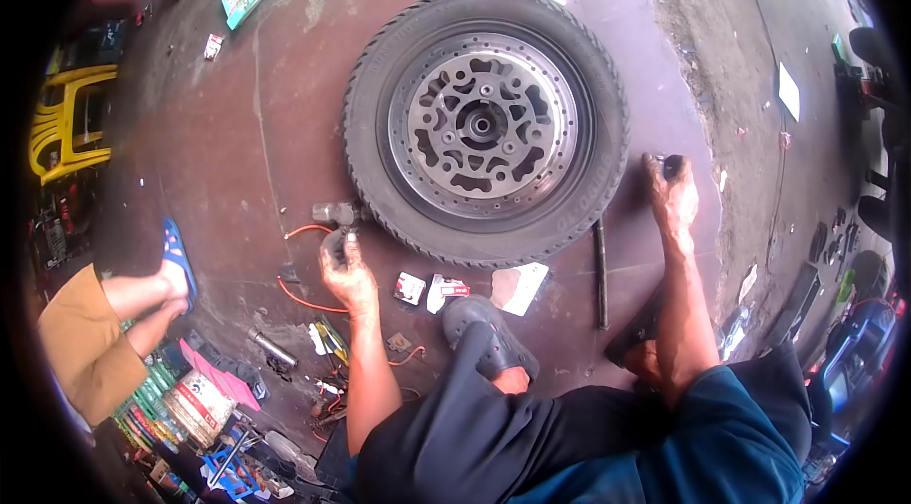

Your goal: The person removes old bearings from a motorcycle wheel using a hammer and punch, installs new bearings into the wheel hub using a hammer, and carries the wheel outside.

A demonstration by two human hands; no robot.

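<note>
A motorcycle wheel lies flat on the ground, its black tyre (375, 162) around a rim with a slotted metal brake disc (429, 145) facing up. Left of the tyre, my left hand (351, 281) is closed, thumb up, around a dark rounded piece (332, 246) whose kind I cannot make out. Just beyond those fingers, a grey metal cylindrical tool head (334, 213) lies against the tyre. On the other side, apart from the wheel, my right hand (673, 200) is closed on a small dark round part (673, 166) with a bit of bright metal beside it.
A black bar (601, 281) sticks out from under the tyre. Small boxes (410, 288) and a torn card (519, 289) lie by my shoe (489, 338). Orange wire (308, 300) and tools clutter the left. Another person's blue sandal (177, 262) and a yellow chair (71, 124) are farther left.
</note>
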